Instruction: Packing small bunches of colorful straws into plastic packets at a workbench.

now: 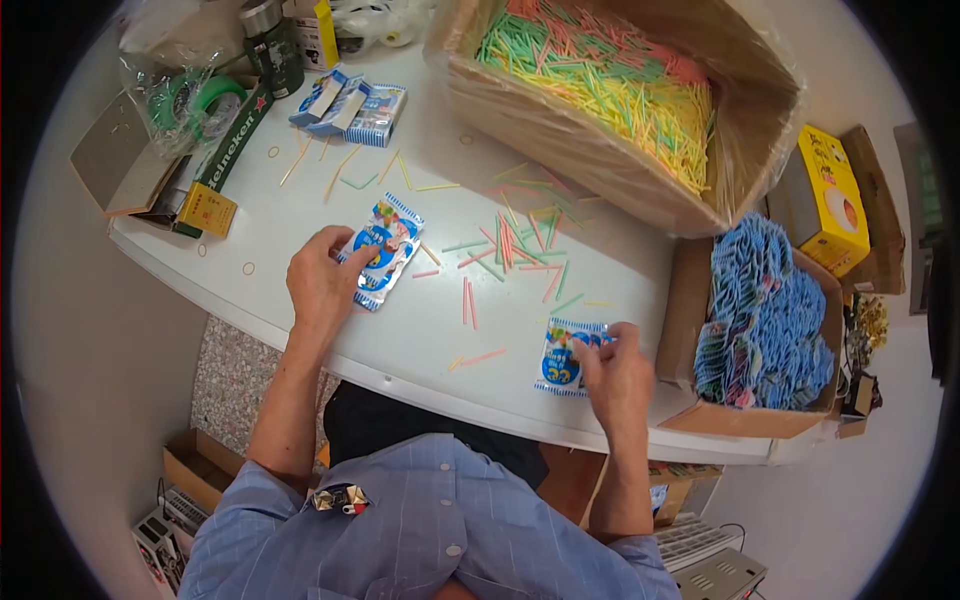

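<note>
The left hand [322,282] rests on the white surface [300,215] with its fingers curled over the near edge of a small stack of blue-and-white packets [383,250], gripping them against the surface. The right hand [615,368] is closed in a pinch on the far edge of a single blue packet [563,358] that lies flat just to its left. Between the two hands, slightly beyond them, lies a scatter of thin coloured sticks [515,245]. Beyond the right hand stands a large cardboard box of coloured sticks [600,85], and just to its right an open box of blue packets [765,315].
</note>
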### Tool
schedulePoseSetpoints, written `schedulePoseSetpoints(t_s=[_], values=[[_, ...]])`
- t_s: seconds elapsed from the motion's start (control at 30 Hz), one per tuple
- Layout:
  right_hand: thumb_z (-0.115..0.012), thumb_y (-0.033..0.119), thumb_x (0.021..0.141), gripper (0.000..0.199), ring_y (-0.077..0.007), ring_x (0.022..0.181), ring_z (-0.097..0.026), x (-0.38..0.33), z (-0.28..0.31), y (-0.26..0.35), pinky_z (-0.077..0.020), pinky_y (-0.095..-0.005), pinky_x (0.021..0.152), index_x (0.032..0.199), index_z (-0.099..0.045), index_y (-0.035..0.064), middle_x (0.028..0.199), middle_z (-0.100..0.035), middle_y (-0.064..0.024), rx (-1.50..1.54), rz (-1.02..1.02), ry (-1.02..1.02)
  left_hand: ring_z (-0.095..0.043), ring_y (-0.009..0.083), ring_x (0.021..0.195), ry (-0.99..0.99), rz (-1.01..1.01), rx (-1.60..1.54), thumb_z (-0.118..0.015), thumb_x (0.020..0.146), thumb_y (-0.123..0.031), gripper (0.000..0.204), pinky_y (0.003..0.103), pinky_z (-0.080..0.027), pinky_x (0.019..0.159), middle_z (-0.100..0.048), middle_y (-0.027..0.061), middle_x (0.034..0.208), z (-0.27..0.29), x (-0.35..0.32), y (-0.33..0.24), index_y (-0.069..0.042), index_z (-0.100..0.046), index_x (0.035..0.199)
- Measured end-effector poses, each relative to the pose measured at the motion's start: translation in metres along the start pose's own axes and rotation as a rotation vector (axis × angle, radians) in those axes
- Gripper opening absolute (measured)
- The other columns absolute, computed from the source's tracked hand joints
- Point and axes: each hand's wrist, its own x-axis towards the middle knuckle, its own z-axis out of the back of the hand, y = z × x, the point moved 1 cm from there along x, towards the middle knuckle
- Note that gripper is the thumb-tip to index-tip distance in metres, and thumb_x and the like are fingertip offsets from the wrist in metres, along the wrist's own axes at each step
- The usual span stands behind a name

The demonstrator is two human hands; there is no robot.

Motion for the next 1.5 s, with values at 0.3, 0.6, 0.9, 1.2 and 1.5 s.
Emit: schedulePoseSetpoints(t_s=[0.3,0.6,0.9,1.2,1.5], values=[[-0.063,0.020,0.095,0.025,-0.0245,0.077,-0.063,0.191,0.089,0.082,-0.0492,-0.0332,0.073,0.101,-0.067,-0.0035,0.087,-0.067,-0.0165,0.023,0.487,-0.329,-0.063,0.0279,0.080,-0.086,-0.362,0.181,-0.073,0.084,-0.012,0.011,0.038,-0.047,0.075,-0.071,0.0102,0.088,0.013,0.004,0.017,-0.003,-0.072,0.091],[-0.062,0.019,0.093,0.021,-0.0441,0.097,-0.063,0.422,0.082,0.054,-0.0510,-0.0478,0.083,0.106,-0.069,0.0044,0.099,-0.067,-0.0242,-0.276,0.832,-0.175,-0.064,0.0262,0.084,-0.078,-0.466,-0.024,-0.071,0.083,0.000,0.017,0.035,-0.049,0.075,-0.068,0.0136,0.097,0.010,0.006,0.007,-0.001,-0.072,0.100],[-0.063,0.019,0.090,0.022,-0.0351,0.102,-0.063,0.469,0.072,0.084,-0.0508,-0.0381,0.092,0.108,-0.068,0.0080,0.109,-0.068,-0.0151,-0.651,0.531,0.225,-0.061,0.0179,0.091,-0.002,-0.217,-0.356,-0.065,0.090,0.004,0.017,0.028,-0.049,0.080,-0.066,0.0131,0.101,0.013,0.018,0.001,0.005,-0.070,0.107],[-0.058,0.022,0.091,0.023,-0.0370,0.093,-0.063,0.484,0.074,0.066,-0.0511,-0.0431,0.092,0.109,-0.062,0.0085,0.100,-0.067,-0.0176,-0.940,1.099,-0.233,-0.064,0.0204,0.089,-0.069,-0.226,-0.379,-0.068,0.089,0.003,0.020,0.029,-0.051,0.078,-0.068,0.0154,0.099,0.012,0.021,0.005,0.003,-0.071,0.109],[-0.054,0.023,0.100,0.033,-0.0336,0.096,-0.068,0.434,0.097,0.055,-0.0523,-0.0424,0.084,0.128,-0.055,0.0043,0.105,-0.068,-0.0204,-0.369,0.512,-0.023,-0.062,0.0179,0.088,-0.134,-0.225,-0.395,-0.068,0.091,0.000,0.017,0.028,-0.050,0.078,-0.068,0.0137,0.099,0.024,0.025,-0.002,0.004,-0.070,0.107]])
